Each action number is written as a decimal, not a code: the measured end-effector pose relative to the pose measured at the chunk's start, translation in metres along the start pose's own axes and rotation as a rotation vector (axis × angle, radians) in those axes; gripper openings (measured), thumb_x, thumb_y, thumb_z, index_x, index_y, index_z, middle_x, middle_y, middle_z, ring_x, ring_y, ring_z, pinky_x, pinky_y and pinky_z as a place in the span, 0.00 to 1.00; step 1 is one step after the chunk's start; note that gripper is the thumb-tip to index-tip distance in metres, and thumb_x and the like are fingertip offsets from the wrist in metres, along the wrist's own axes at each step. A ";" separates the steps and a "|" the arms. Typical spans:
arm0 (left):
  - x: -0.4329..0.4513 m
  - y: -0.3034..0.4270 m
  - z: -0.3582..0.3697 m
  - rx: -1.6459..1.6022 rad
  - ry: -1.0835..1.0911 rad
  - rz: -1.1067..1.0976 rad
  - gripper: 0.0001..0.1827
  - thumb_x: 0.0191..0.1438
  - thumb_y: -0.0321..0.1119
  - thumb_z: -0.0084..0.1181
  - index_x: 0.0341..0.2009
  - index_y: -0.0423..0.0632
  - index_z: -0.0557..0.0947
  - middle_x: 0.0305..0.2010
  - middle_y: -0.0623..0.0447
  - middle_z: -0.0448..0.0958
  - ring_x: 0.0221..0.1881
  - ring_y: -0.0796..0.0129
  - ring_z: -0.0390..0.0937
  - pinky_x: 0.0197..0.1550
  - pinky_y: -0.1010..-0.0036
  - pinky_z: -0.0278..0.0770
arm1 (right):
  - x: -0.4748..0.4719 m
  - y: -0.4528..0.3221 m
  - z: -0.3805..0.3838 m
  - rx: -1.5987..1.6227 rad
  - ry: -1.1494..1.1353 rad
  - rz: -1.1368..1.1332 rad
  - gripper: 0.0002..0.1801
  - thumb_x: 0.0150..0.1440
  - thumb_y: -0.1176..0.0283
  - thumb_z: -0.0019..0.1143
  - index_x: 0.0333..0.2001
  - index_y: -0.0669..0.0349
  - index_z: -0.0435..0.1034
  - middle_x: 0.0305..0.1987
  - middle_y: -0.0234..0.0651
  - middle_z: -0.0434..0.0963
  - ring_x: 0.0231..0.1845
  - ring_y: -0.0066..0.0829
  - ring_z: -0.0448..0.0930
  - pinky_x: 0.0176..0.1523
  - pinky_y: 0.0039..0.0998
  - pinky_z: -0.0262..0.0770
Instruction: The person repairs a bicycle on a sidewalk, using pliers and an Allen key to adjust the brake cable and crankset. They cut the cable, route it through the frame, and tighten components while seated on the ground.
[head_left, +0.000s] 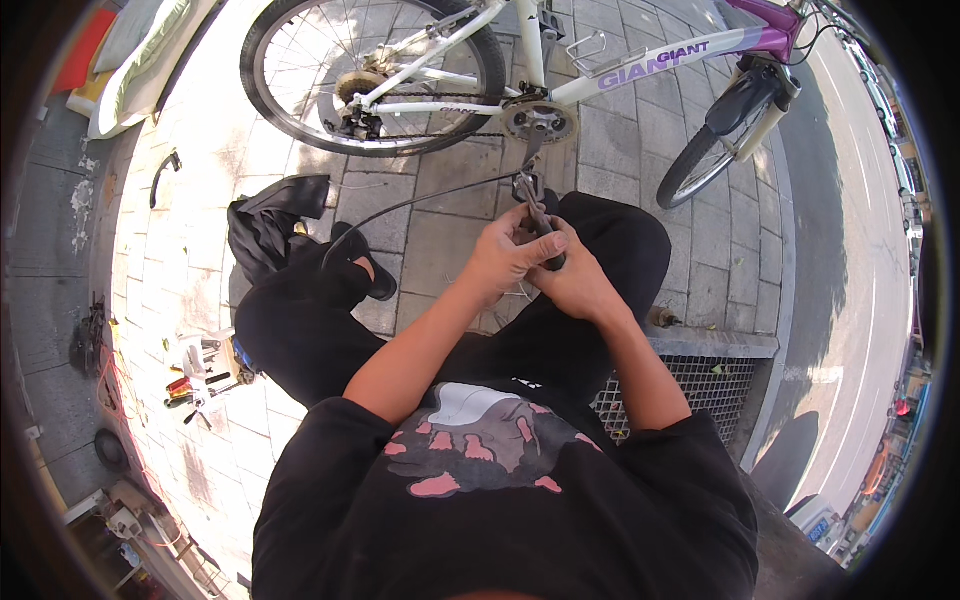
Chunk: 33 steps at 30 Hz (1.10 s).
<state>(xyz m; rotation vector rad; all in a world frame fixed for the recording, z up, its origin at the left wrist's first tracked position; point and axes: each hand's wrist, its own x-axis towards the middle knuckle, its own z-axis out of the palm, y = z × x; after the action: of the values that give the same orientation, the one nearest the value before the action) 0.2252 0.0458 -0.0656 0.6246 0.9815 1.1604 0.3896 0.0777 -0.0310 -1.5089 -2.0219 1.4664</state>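
Both hands meet in front of my knees around a dark hand tool, seemingly pliers or cable cutters. My left hand has its thumb laid across the dark handle. Around the handle's lower end, my right hand is closed. A black cable or its housing curves from the tool's jaws down to the left, over my left leg. Just beyond the tool are a pedal and crank of a white and purple Giant bicycle. The exact grip of the jaws on the cable is too small to tell.
Black cloth lies beside my left foot. Screwdrivers and other tools lie on the paving at left. A curved black part rests farther up. A metal grate and kerb are at right, with the road beyond.
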 end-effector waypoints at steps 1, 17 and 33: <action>0.003 -0.003 -0.003 0.054 0.008 -0.063 0.39 0.59 0.44 0.75 0.67 0.40 0.72 0.56 0.48 0.81 0.58 0.63 0.80 0.60 0.68 0.77 | 0.008 0.015 0.009 0.010 -0.020 0.024 0.50 0.57 0.54 0.68 0.75 0.71 0.57 0.65 0.60 0.78 0.64 0.53 0.82 0.68 0.42 0.75; 0.007 -0.123 -0.109 0.018 0.359 -0.484 0.24 0.51 0.40 0.75 0.45 0.33 0.86 0.44 0.44 0.87 0.35 0.62 0.85 0.38 0.68 0.84 | 0.051 0.096 0.163 0.255 -0.282 0.598 0.24 0.53 0.58 0.70 0.44 0.69 0.77 0.32 0.40 0.80 0.27 0.31 0.77 0.29 0.37 0.68; -0.014 -0.132 -0.139 0.354 0.410 -0.669 0.36 0.54 0.63 0.73 0.43 0.37 0.87 0.38 0.48 0.84 0.33 0.65 0.81 0.35 0.66 0.80 | 0.056 0.103 0.200 0.318 -0.335 0.751 0.21 0.62 0.61 0.60 0.48 0.70 0.76 0.30 0.42 0.80 0.26 0.34 0.81 0.30 0.37 0.74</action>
<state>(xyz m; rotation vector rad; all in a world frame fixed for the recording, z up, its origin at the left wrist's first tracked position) 0.1620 -0.0187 -0.2353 0.2842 1.6155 0.5210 0.2927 0.0062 -0.2287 -2.0917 -1.2782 2.3102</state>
